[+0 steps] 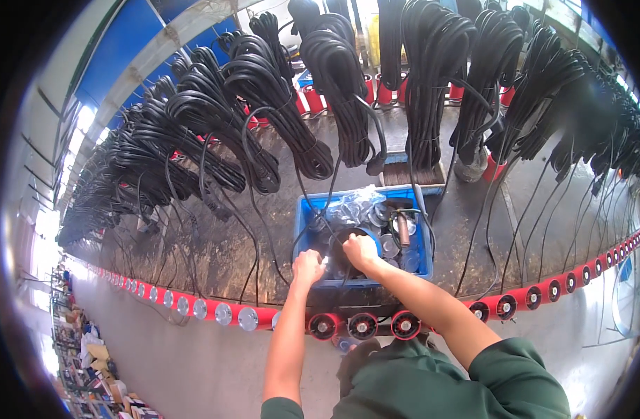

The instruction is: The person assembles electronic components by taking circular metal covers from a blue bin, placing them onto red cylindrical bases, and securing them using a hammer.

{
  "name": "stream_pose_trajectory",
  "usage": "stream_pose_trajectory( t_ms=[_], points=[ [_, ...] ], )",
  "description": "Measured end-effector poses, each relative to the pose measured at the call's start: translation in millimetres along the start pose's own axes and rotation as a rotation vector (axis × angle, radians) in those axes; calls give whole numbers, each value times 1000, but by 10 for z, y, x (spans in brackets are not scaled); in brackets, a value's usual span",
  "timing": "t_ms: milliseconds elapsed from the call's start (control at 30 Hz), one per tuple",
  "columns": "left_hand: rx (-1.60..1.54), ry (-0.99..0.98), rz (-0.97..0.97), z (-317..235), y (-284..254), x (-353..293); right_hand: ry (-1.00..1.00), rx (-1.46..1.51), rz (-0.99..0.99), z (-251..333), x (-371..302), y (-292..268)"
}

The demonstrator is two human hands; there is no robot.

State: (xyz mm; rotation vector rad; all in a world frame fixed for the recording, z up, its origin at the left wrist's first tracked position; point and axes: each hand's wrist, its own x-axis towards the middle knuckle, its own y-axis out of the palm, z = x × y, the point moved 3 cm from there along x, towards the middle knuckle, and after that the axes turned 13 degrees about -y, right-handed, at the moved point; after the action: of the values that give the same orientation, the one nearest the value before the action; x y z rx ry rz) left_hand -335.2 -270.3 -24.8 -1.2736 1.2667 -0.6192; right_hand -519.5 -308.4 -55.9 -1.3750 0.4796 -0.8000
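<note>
My left hand [309, 267] is closed at the near-left corner of a blue crate [423, 202], its fingers curled, with a small bright spot at the fingertips. What it holds, if anything, is too small to make out. My right hand [362, 250] is closed over a dark round container [343, 260] with a blue rim inside the crate; its grip is hidden. Around it in the crate lie silver discs [409, 261], a clear plastic bag [358, 204] and a tool with a brown handle [403, 229].
Red cylinders [406, 325] line the table's near edge; those to the left carry silver caps [248, 319], those to the right show dark faces. Black cable bundles [334, 77] hang across the far side, their cords running over the worn table [222, 269]. A brush [410, 174] lies behind the crate.
</note>
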Motion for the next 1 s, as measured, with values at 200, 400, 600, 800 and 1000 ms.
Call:
stream_pose_trajectory(
  t_ms=[200, 400, 600, 800, 1000],
  points=[
    [51, 474, -322, 144, -346, -964, 76, 176, 5, -72, 20, -261],
    [-385, 378, -347, 237, -495, -1204, 125, 290, -214, -166, -337, -1161],
    [-2254, 328, 745, 9, -376, -1696, 143, 1359, -185, 435, -759, -1904],
    [-2237, 196, 750, -216, -435, -1978, -142, 938, -280, 859, -710, -1939],
    [-2192, 158, 611, -202, -445, -1972, -154, 860, -313, 841, -664, -1903]
  ],
)
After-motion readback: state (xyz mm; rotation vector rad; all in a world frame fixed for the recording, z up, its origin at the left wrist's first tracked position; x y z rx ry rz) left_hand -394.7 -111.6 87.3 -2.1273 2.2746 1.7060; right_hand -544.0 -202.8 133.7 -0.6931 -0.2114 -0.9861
